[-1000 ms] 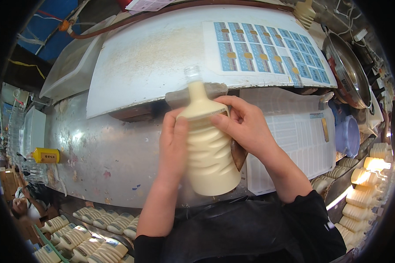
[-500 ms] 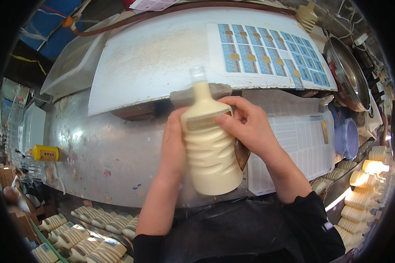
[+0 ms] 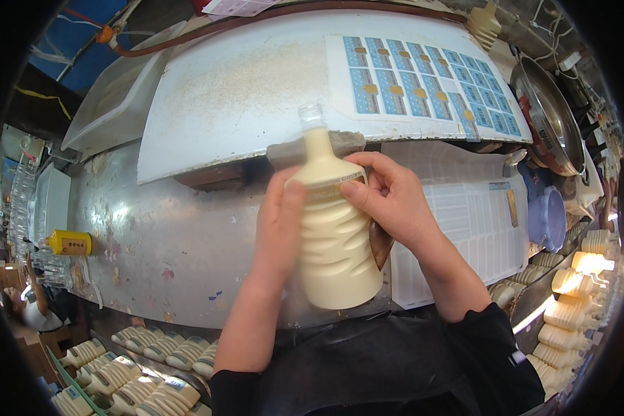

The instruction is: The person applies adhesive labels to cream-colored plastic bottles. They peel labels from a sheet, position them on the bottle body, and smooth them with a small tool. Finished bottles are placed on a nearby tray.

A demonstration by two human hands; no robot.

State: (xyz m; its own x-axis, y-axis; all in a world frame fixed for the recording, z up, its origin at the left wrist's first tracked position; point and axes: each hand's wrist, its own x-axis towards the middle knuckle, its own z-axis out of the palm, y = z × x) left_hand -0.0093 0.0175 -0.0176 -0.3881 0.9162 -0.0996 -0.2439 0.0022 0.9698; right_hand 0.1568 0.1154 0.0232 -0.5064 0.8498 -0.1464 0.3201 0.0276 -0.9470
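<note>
A cream-coloured bottle with a rippled body and a clear threaded neck lies tilted back in front of me, its neck end resting by a grey pad. Across its shoulder runs a narrow shiny label strip. My left hand is closed along the bottle's left side, its blurred thumb over the strip's left end. With fingers curled at the right shoulder, my right hand presses its thumb on the strip's right end. A brown piece shows beside the bottle, partly hidden.
A sloped white board carries sheets of blue labels. To the right lie a translucent label sheet, a purple bucket and a pan. A yellow container stands left. Similar bottles fill both lower sides.
My left thumb has come round onto the bottle's front, over the strip's left end. My right hand and the bottle stay nearly still. A person far left has shifted posture.
</note>
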